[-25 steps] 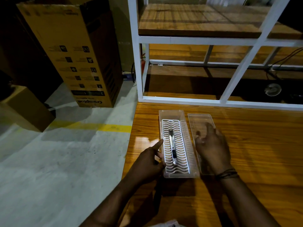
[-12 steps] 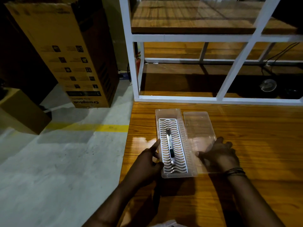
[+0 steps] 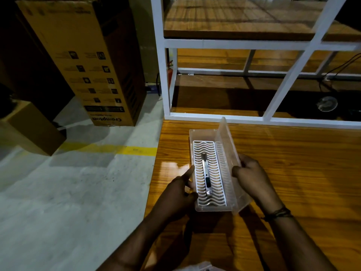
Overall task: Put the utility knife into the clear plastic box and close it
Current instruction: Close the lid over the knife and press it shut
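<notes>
The utility knife [image 3: 206,175] lies lengthwise on the white wavy insert inside the clear plastic box [image 3: 195,135], which sits near the left edge of the wooden table [image 3: 293,173]. The box's clear lid [image 3: 226,145] stands nearly upright along the box's right side. My right hand [image 3: 252,177] grips the lid's near part, thumb on its inner face. My left hand [image 3: 180,190] rests against the box's left wall, index finger stretched along the rim.
A white metal shelf frame [image 3: 166,75] with wooden boards stands at the table's far edge. On the concrete floor to the left are a tall cardboard carton [image 3: 88,61] and a smaller box [image 3: 31,128]. A yellow floor line [image 3: 109,148] runs beside the table.
The lid lay flat on the table to the right of the box; my right hand has taken hold of it and swung it up to nearly upright. My left hand stays at the box.
</notes>
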